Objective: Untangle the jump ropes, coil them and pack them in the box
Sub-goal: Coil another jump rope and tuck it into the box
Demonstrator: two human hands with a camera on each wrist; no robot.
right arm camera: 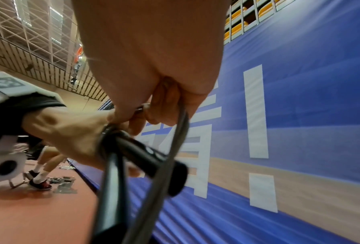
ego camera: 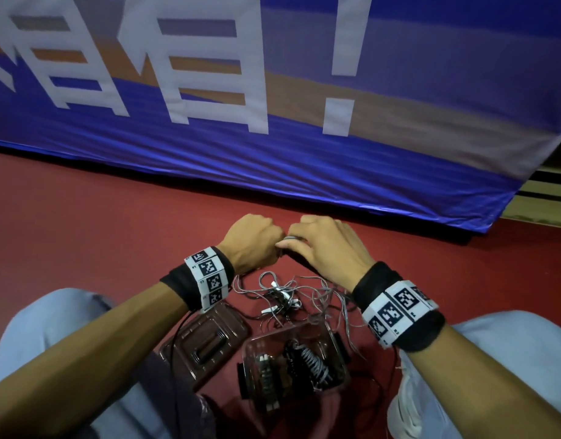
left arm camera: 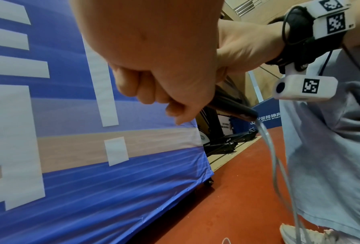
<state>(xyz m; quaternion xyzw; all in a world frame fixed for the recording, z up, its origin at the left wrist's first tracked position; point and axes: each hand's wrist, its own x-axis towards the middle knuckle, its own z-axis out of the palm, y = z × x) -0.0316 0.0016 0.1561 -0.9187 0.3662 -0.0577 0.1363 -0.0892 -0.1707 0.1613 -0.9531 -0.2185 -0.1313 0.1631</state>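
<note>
My left hand (ego camera: 255, 239) is closed in a fist round the black handles (left arm camera: 233, 107) of a jump rope, held above the red floor. My right hand (ego camera: 320, 245) sits right against it and pinches that rope's grey cord (right arm camera: 175, 148), which loops over the black handles (right arm camera: 145, 155). More cord (left arm camera: 279, 165) hangs down from the handle end. Below the hands a tangle of grey ropes (ego camera: 282, 296) lies on the floor. Nearer to me stands the clear box (ego camera: 336, 337) with coiled ropes (ego camera: 307, 362) inside.
The box's clear lid (ego camera: 206, 340) lies left of the box. A big blue banner (ego camera: 272, 160) walls off the far side. My knees in light trousers (ego camera: 51, 327) flank the box. Another person's legs (right arm camera: 43, 165) show far off at left.
</note>
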